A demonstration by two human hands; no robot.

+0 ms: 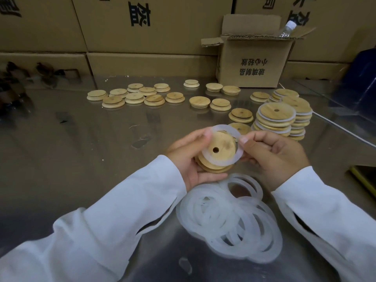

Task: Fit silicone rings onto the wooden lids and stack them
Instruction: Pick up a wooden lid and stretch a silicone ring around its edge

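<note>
Fitting step: gripping lid [220, 148] with left hand [189, 159], pinching partly seated ring [238, 154] with right hand [274, 153]. Next, likely: pressing ring down all round, then adding to stack [273, 123].

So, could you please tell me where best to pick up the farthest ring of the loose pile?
Probably pinch the ring by its far right band, from above: it lies flat, and there it juts clear of the pile onto the table.

dim warm light, soft blur, bowed edges
</note>
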